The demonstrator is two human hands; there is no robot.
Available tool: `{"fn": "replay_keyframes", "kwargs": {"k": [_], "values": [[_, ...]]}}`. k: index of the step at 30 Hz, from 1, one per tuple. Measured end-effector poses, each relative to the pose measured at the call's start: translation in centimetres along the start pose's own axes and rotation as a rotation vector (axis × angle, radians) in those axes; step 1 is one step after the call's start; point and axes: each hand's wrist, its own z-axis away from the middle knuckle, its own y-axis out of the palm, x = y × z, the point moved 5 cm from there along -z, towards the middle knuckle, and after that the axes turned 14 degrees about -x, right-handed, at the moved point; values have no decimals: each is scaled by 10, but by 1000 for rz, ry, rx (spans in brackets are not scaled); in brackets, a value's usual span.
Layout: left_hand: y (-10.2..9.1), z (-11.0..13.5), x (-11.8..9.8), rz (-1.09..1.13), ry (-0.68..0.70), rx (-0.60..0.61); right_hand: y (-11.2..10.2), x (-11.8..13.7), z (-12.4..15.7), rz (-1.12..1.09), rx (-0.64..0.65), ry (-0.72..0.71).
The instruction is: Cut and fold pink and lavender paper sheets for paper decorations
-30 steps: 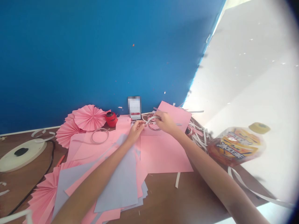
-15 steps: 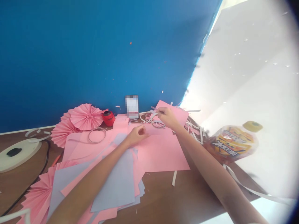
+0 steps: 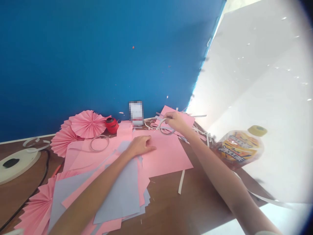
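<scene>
The right hand [image 3: 177,122] pinches a white paper ring [image 3: 168,133] in a closed grip, near the far end of the papers. The left hand [image 3: 140,146], curled a moment ago, now lies open and flat on a pink sheet [image 3: 168,156]. Across the brown worktop [image 3: 171,202] lie one more ring [image 3: 99,150], three pink paper fans [image 3: 88,124] and one red spool [image 3: 111,125].

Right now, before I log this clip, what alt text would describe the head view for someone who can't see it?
A person's right hand grips a thin white paper ring while the left hand rests flat on a pink paper sheet. Pink paper fans and a red spool sit on a brown table against a blue wall.
</scene>
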Motion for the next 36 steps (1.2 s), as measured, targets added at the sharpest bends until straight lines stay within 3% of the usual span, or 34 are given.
{"fn": "replay_keyframes", "kwargs": {"k": [3,6,10,16,20,27,36], "values": [[-6,-1,1,83,-92,-132,11,0,4,-11,53,-21],[-7,-4,2,313,-179,-213,18,0,6,-21,50,-47],[-1,-10,8,546,-235,-148,23,2,7,-47,53,-79],[-3,-15,15,706,-348,-123,23,1,7,-88,19,-74],[-2,-13,8,734,-393,-32,24,4,9,-100,14,-85],[-8,-16,13,787,-415,-80,28,3,10,-96,35,-130],[-24,-20,31,580,-461,40,8,12,10,-19,323,-189]]}}
